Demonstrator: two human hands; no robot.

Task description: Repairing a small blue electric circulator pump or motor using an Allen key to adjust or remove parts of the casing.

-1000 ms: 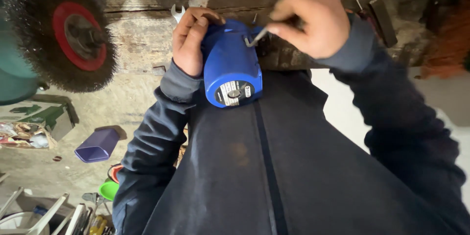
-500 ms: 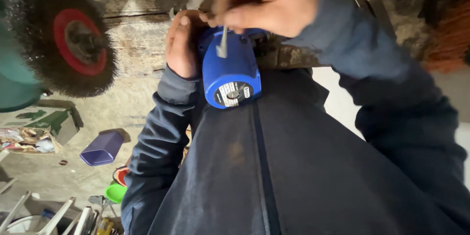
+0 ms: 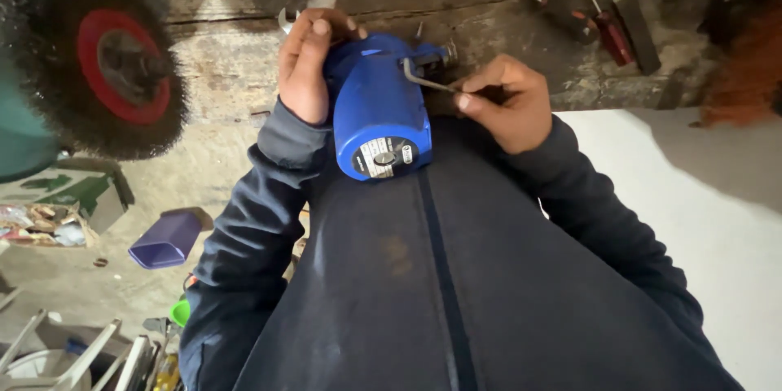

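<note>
A blue cylindrical motor housing [image 3: 381, 114] with a round label plate on its end rests against my dark jacket at the edge of a worn wooden bench [image 3: 505, 24]. My left hand [image 3: 308, 65] grips the housing's left side. My right hand [image 3: 505, 102] pinches the long arm of a small L-shaped hex key [image 3: 423, 80], whose short end sits at a fastener on the upper right of the housing.
A round wire brush wheel with a red hub [image 3: 98, 65] is mounted at the upper left. Screwdrivers [image 3: 603, 24] lie on the bench's far right. Below left on the floor are a purple tub [image 3: 167, 238], a green box [image 3: 69, 191] and metal clutter.
My right hand swung from above the housing down to its right side, turning the hex key with it. My left hand stayed on the housing.
</note>
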